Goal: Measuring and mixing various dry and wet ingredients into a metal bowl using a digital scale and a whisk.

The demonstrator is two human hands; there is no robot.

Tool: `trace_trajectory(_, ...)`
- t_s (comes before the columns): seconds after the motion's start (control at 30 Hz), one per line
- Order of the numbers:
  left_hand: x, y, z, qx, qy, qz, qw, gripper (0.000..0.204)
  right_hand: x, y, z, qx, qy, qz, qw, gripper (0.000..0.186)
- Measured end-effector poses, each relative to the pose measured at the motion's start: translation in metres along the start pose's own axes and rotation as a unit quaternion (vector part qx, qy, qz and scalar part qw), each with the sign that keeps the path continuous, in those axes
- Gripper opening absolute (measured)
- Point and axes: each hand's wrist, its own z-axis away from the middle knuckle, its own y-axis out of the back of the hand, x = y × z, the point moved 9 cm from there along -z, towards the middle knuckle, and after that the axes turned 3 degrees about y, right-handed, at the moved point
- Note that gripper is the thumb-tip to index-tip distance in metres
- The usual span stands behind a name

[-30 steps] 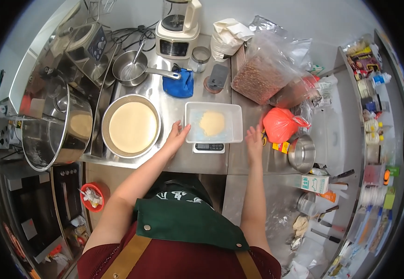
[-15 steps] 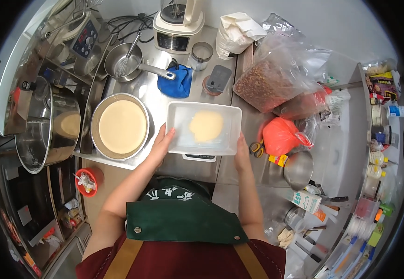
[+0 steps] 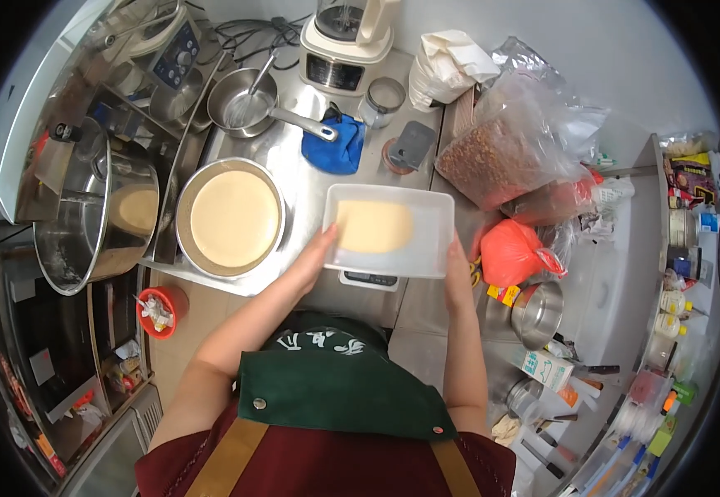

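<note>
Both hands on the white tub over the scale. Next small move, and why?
Probably tilt the tub back level: left hand and right hand grip its sides, and the pale batter has pooled toward the left, leaving the right floor bare.

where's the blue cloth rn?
In the head view, the blue cloth lies on the steel counter above centre, just beyond the white tray, between the saucepan handle and the grey lid.

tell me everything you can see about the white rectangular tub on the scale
The white tub is a shallow rectangular tray with rounded corners that looks like translucent plastic. Pale yellow batter pools toward its left side. It sits above the digital scale. The left hand and right hand grip its near corners.
</note>
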Motion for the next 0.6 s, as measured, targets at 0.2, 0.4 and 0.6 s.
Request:
trace_trajectory(0.2, 0.012, 0.010, 0.043, -0.031, 0.083, 0.114, 0.989, 0.062, -0.076, -0.040, 0.024, -0.164, 0.165, 0.239, 0.943, 0.089)
trace_trajectory(0.4, 0.013, 0.017, 0.073, -0.030, 0.083, 0.177, 0.980, 0.055, -0.126, -0.101, 0.037, -0.206, 0.331, 0.462, 0.797, 0.105)
trace_trajectory(0.6, 0.025, 0.038, 0.112, -0.053, 0.053, 0.266, 0.961, 0.055, -0.130, -0.146, 0.036, -0.262, 0.408, 0.446, 0.752, 0.097)
